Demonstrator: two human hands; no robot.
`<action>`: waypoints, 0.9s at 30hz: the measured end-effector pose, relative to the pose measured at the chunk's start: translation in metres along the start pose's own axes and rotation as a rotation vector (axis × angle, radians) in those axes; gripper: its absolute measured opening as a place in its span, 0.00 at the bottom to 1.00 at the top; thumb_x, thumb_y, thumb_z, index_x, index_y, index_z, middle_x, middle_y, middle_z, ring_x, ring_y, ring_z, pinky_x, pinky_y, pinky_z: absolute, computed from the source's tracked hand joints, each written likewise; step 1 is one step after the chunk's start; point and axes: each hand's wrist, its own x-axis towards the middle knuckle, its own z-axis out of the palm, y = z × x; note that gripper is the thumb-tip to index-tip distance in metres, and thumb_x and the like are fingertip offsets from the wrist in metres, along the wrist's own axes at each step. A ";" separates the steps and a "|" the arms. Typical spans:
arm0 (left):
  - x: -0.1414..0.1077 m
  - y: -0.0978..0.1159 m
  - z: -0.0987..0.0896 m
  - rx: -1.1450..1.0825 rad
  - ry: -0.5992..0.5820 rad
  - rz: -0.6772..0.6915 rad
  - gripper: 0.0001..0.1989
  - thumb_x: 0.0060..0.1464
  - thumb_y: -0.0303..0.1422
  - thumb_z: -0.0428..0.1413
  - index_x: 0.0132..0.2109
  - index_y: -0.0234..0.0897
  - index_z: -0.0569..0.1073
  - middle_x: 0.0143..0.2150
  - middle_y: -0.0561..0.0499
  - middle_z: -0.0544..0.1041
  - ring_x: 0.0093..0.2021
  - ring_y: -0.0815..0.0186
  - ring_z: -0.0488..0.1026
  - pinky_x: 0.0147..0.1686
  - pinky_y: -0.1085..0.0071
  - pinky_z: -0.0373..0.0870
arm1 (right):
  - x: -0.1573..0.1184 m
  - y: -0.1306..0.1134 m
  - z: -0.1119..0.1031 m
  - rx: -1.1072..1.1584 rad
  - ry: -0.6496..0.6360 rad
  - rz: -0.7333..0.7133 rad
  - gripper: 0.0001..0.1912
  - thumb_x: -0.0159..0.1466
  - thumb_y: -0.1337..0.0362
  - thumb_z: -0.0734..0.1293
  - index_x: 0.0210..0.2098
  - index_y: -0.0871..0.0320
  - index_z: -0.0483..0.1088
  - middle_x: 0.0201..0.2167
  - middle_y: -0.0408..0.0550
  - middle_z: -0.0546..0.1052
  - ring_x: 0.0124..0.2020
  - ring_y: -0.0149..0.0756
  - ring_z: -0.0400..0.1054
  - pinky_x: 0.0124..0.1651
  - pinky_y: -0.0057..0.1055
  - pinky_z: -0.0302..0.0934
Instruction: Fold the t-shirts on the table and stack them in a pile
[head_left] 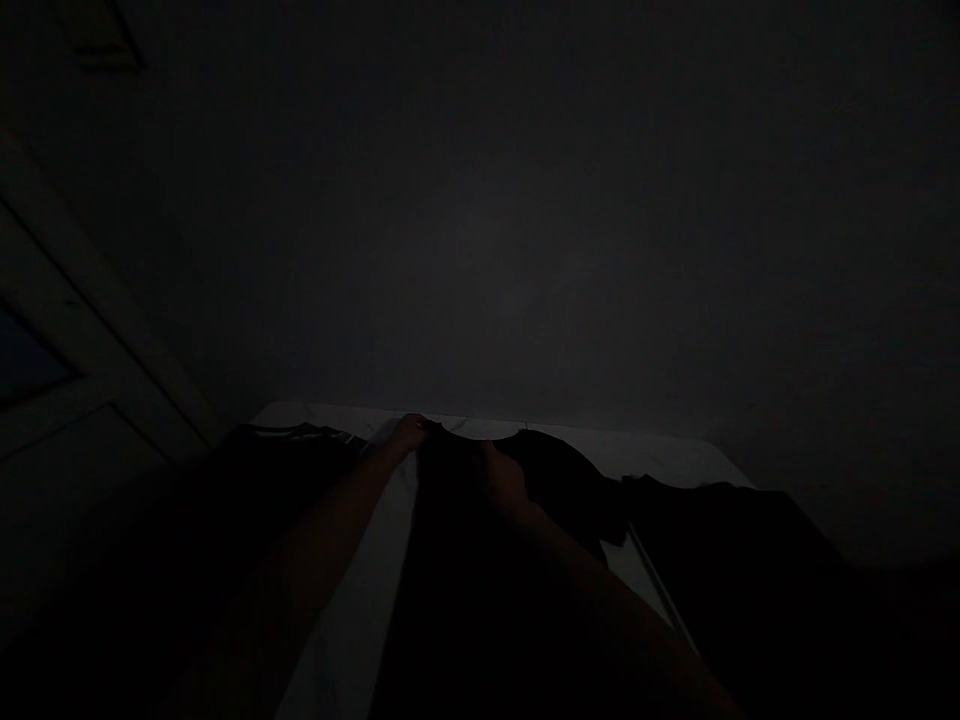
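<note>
The room is very dim. A black T-shirt (480, 540) lies spread on a white sheet (352, 600), its round neckline facing away from me. My left hand (411, 432) pinches the far edge of the shirt at the collar. My right hand (504, 482) is on the shirt just below the neckline, its fingers closed on the fabric. Darkness hides the details of the fabric under both hands.
A dark garment with a pale-striped collar (292, 470) lies to the left, and another dark garment (720, 530) lies to the right. A plain dark wall (495, 220) rises behind the sheet. A pale door or window frame (90, 340) stands at the left.
</note>
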 end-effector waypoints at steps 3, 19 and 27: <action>0.003 -0.008 -0.001 -0.011 0.026 -0.043 0.18 0.51 0.23 0.55 0.50 0.30 0.76 0.32 0.48 0.81 0.31 0.65 0.77 0.31 0.74 0.70 | 0.006 0.001 0.004 0.060 -0.035 0.031 0.14 0.73 0.59 0.58 0.55 0.55 0.65 0.47 0.54 0.80 0.46 0.43 0.76 0.41 0.32 0.62; -0.160 0.012 0.006 0.323 0.069 0.463 0.25 0.69 0.34 0.42 0.69 0.30 0.59 0.73 0.38 0.57 0.74 0.55 0.48 0.71 0.53 0.49 | -0.085 -0.019 -0.008 0.061 -0.002 -0.294 0.15 0.70 0.64 0.61 0.53 0.58 0.73 0.53 0.55 0.77 0.54 0.47 0.69 0.57 0.40 0.62; -0.295 -0.009 0.002 0.556 -0.105 0.459 0.28 0.69 0.40 0.42 0.72 0.38 0.54 0.75 0.40 0.54 0.74 0.50 0.48 0.69 0.44 0.47 | -0.285 -0.063 0.045 0.306 -0.320 -0.763 0.42 0.67 0.45 0.66 0.74 0.47 0.46 0.72 0.54 0.56 0.73 0.54 0.44 0.72 0.59 0.42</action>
